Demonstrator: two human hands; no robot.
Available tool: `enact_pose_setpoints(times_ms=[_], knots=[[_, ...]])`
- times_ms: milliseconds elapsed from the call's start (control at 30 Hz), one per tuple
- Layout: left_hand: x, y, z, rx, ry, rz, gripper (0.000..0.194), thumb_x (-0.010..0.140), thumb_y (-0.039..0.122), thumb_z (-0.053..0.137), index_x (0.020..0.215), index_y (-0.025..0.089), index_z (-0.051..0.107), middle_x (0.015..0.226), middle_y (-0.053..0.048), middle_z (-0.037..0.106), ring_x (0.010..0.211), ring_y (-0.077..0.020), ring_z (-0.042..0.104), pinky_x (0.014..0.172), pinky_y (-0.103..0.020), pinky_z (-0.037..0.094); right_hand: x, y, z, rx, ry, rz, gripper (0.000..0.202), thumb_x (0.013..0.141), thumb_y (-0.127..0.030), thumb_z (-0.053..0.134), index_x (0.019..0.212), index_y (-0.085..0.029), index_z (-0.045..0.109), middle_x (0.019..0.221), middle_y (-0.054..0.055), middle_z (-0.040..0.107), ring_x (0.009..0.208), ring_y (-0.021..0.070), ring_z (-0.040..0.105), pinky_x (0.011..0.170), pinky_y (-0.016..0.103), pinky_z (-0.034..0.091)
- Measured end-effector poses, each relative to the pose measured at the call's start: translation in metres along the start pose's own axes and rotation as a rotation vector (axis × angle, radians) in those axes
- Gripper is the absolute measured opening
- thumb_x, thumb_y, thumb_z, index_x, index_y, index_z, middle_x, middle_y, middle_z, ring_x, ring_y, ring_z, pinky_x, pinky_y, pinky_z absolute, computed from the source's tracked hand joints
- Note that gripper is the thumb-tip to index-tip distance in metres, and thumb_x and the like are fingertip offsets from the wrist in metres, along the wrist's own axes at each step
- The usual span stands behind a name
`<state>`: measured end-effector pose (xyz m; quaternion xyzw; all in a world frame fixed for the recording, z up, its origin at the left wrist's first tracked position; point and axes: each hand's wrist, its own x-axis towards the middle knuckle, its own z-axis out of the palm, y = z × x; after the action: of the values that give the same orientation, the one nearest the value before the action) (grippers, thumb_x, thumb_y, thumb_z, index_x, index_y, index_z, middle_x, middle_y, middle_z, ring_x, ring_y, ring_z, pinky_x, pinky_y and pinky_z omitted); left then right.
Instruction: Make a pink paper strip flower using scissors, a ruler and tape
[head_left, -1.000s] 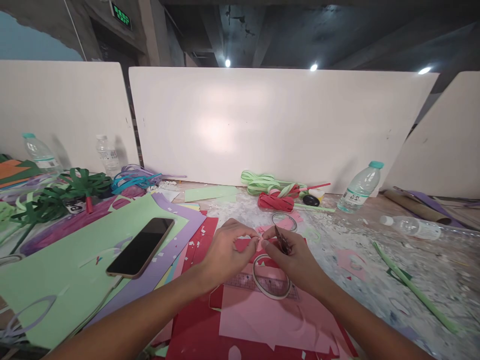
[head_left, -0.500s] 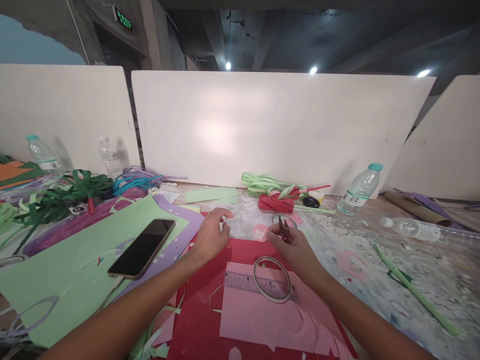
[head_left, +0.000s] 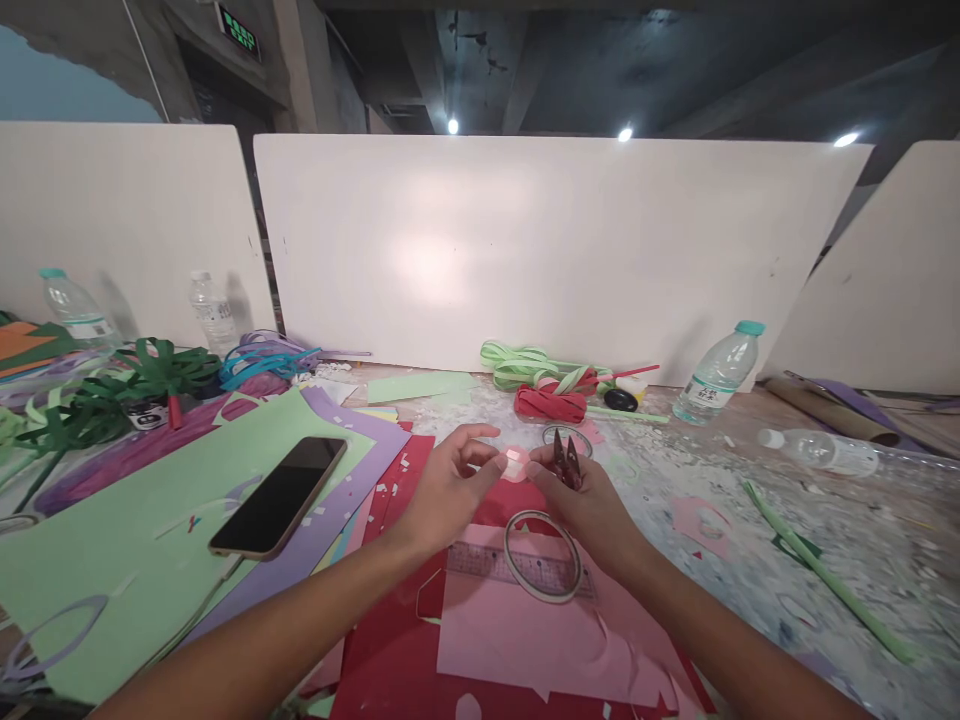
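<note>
**Small pink cutout held between both hands above the red sheet**

The left hand (head_left: 448,487) had its thumb and forefinger reaching in on a small pink paper piece (head_left: 514,463), the other fingers loosely curled; the pinch looked light, and it was hard to tell whether the fingertips truly gripped the piece or only touched its edge. The right hand (head_left: 585,500) met the same piece from the other side with its fingertips, while its palm and lower fingers were closed round a pair of small dark snips (head_left: 566,461), blades pointing up and away from the wrist. The piece sat between the two hands, lifted slightly off the bench (head_left: 750,560).

Just below the right hand's wrist lay a ring of clear tape (head_left: 543,556) on a transparent ruler (head_left: 495,562), both resting on a pink sheet (head_left: 525,640) over a red sheet (head_left: 390,640). Well to the left of the left hand a phone (head_left: 279,496) lay face up on green paper (head_left: 112,560). Beyond the fingertips sat a red strip bundle (head_left: 550,404).

The step in hand looked like fine trimming or shaping of the cutout. The next move would probably call for a firm left-hand pinch to steady the piece, so that the right hand could free its fingertips and bring the snips round to its edge.
</note>
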<state>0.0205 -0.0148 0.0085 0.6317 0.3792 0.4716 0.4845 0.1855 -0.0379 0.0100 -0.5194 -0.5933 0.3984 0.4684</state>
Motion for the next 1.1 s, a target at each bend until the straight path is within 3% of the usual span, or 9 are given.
enact_pose_setpoints(times_ms=[100, 333, 500, 600, 733, 1100], knots=[[0.0028, -0.0007, -0.0013, -0.060, 0.023, -0.010, 0.031, 0.078, 0.035, 0.064, 0.102, 0.017, 0.055, 0.069, 0.001, 0.058, 0.063, -0.0114, 0.050, 0.064, -0.026, 0.038, -0.0005, 0.0005, 0.0004, 0.018, -0.008, 0.024, 0.028, 0.076, -0.047, 0.061, 0.079, -0.019, 0.057, 0.048, -0.008, 0.031, 0.043, 0.0087, 0.027, 0.042, 0.023, 0.022], [-0.0012, -0.0027, -0.0012, 0.032, 0.056, 0.053, 0.021, 0.083, 0.033, 0.059, 0.099, 0.020, 0.056, 0.076, -0.001, 0.059, 0.069, -0.0135, 0.052, 0.065, -0.026, 0.040, -0.0015, -0.0024, 0.0028, -0.011, -0.044, 0.030, 0.028, 0.074, -0.044, 0.063, 0.073, -0.018, 0.056, 0.051, -0.008, 0.030, 0.046, 0.0079, 0.024, 0.043, 0.023, 0.020], [-0.0034, 0.0004, -0.0005, 0.297, 0.141, 0.305, 0.004, 0.080, 0.019, 0.058, 0.082, 0.020, 0.061, 0.088, -0.003, 0.058, 0.080, -0.0154, 0.054, 0.071, -0.028, 0.043, -0.0031, -0.0054, 0.0042, 0.000, -0.018, 0.023, 0.024, 0.075, -0.041, 0.063, 0.072, -0.018, 0.056, 0.054, -0.006, 0.035, 0.047, 0.0081, 0.027, 0.044, 0.023, 0.023], [-0.0044, 0.0005, -0.0004, 0.418, 0.101, 0.422, 0.015, 0.078, 0.012, 0.058, 0.080, 0.021, 0.068, 0.086, -0.003, 0.061, 0.085, -0.0162, 0.056, 0.077, -0.029, 0.044, -0.0033, -0.0054, 0.0042, -0.006, -0.016, -0.002, 0.023, 0.076, -0.040, 0.061, 0.075, -0.017, 0.059, 0.058, -0.004, 0.041, 0.049, 0.0087, 0.031, 0.046, 0.023, 0.026], [-0.0046, -0.0022, -0.0019, 0.532, 0.087, 0.463, 0.018, 0.078, 0.011, 0.059, 0.081, 0.023, 0.072, 0.084, -0.001, 0.067, 0.083, -0.0171, 0.058, 0.077, -0.030, 0.043, -0.0026, -0.0011, 0.0033, -0.017, -0.030, -0.055, 0.022, 0.080, -0.040, 0.058, 0.078, -0.018, 0.060, 0.062, -0.003, 0.045, 0.051, 0.0095, 0.034, 0.046, 0.023, 0.028], [-0.0053, 0.0019, -0.0031, 0.634, 0.025, 0.569, 0.016, 0.080, 0.011, 0.058, 0.079, 0.021, 0.071, 0.079, 0.000, 0.071, 0.074, -0.0149, 0.059, 0.075, -0.031, 0.042, -0.0071, -0.0030, 0.0025, -0.249, -0.015, -0.154, 0.018, 0.084, -0.034, 0.053, 0.073, -0.019, 0.058, 0.056, -0.005, 0.037, 0.050, 0.0104, 0.030, 0.048, 0.024, 0.024]])
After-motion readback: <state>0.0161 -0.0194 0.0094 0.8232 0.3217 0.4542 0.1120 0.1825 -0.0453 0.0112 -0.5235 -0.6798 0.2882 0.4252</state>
